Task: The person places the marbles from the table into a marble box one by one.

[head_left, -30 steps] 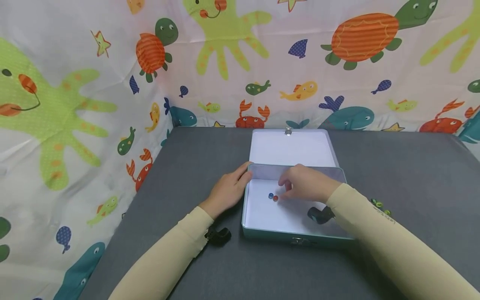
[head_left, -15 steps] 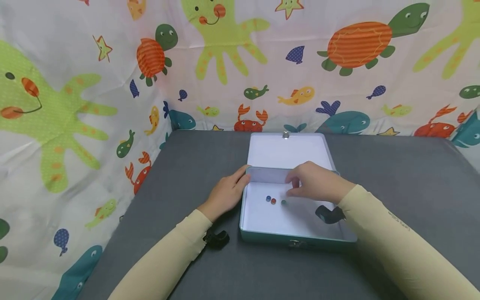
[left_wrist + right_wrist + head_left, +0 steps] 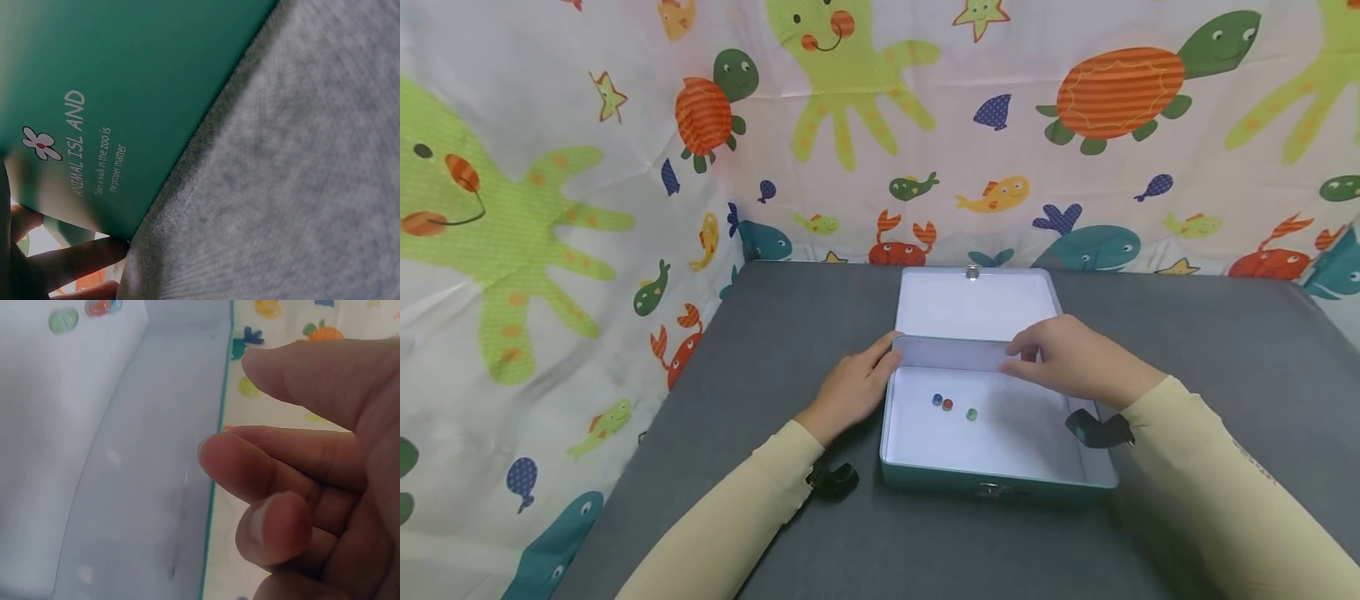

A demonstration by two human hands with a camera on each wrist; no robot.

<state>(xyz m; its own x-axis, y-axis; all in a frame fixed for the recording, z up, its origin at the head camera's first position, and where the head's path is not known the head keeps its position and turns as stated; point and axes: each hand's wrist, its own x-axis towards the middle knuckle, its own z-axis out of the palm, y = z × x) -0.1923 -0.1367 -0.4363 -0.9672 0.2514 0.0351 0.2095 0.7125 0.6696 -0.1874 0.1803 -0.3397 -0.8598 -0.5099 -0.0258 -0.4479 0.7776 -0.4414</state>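
A shallow green tin box point(image 3: 925, 477) with a white inside stands open on the table. On its floor lie a blue marble point(image 3: 937, 400), a red marble point(image 3: 947, 405) and, a little nearer the front, a green marble point(image 3: 972, 414). My left hand point(image 3: 852, 387) holds the box at its back left corner; in the left wrist view its fingers point(image 3: 81, 259) reach round the end of the printed green side. Over the back right of the box hovers my right hand point(image 3: 1075, 360), its fingers loosely bent and nothing between them, as the right wrist view shows.
The lid point(image 3: 973, 302) lies folded back behind the box, its clasp point(image 3: 972, 272) at the far edge. A grey cloth point(image 3: 790, 333) covers the table. A curtain point(image 3: 850, 208) printed with sea animals hangs behind and to the left.
My right hand has let go of the green marble, which now lies near the red one, and has moved right. The left hand stays on the box. Green marbles right of the box are no longer visible.
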